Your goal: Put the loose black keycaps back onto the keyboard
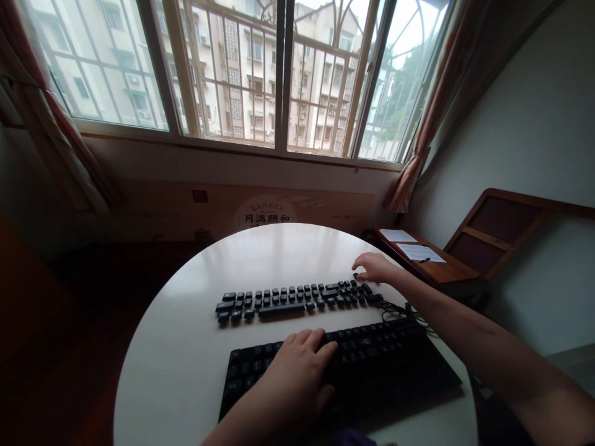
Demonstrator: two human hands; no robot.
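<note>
A black keyboard (395,365) lies on the near part of the round white table (167,347), much of its lower part bare of keys. My left hand (297,365) rests on its top, fingers stretched out and thumb apart, hiding some keys beneath. Beyond the keyboard, loose black keycaps (281,298) are laid out in rows, with a long spacebar keycap (281,311) in the front row. Past the right end of these rows, my right hand (375,267) reaches to the table, its fingertips around a small black keycap (356,275).
A black coiled cable (395,311) lies between the keyboard and the right end of the keycap rows. To the right, a wooden chair (465,272) carries papers (421,252) and a pen. A long printed cardboard box (218,207) stands under the window behind the table.
</note>
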